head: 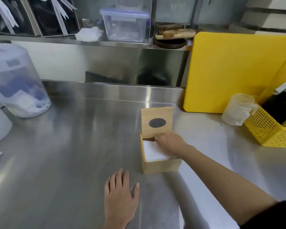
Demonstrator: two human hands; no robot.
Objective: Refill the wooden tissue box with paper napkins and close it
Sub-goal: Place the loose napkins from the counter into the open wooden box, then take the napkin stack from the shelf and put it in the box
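The wooden tissue box [162, 166] stands on the steel counter, right of centre. Its hinged lid [157, 120], with a dark oval opening, stands upright at the back. A white stack of paper napkins [151, 152] fills the inside. My right hand [169, 142] reaches into the box from the right, fingers curled down on the far edge of the napkins, just below the lid. My left hand [120, 194] lies flat on the counter, fingers spread, in front and left of the box, holding nothing.
A yellow cutting board [229, 71] leans against the back right. A yellow mesh basket [271, 131] and a plastic measuring cup [238, 109] stand at right. A translucent lidded container [18, 83] with packets sits at left. A shelf above holds a clear tub [125, 25].
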